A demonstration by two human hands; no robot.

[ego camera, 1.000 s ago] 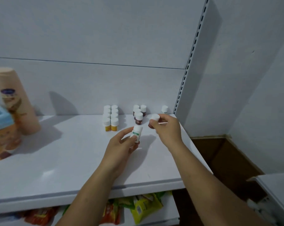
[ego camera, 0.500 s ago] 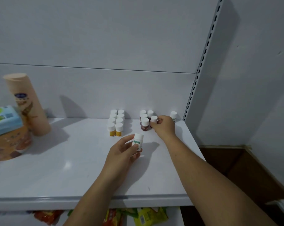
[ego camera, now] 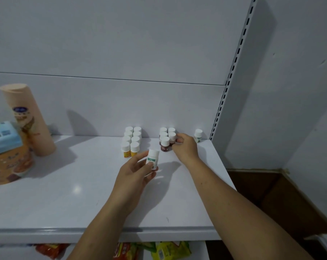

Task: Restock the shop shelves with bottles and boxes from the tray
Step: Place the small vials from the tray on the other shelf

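My left hand (ego camera: 135, 170) holds a small white bottle with a green label (ego camera: 152, 159) just above the white shelf (ego camera: 68, 194). My right hand (ego camera: 185, 148) reaches to the back of the shelf, fingers curled on a brown bottle with a white cap (ego camera: 172, 138) set into a cluster of brown bottles (ego camera: 165, 144). To the left stands a double row of several yellow-labelled bottles (ego camera: 130, 143). One green-labelled bottle (ego camera: 198, 135) stands alone at the back right corner. The tray is out of view.
A tall peach canister (ego camera: 28, 119), a blue tissue pack (ego camera: 3, 136) and an orange tub (ego camera: 7, 166) stand at the shelf's left end. A slotted upright (ego camera: 228, 87) bounds the right. A brown cardboard box (ego camera: 282, 199) sits lower right. Snack packets (ego camera: 159, 250) fill the shelf below.
My right hand carried the brown bottle back and set it into the brown cluster. My left hand with the green-labelled bottle stayed nearly still. The camera tilted slightly.
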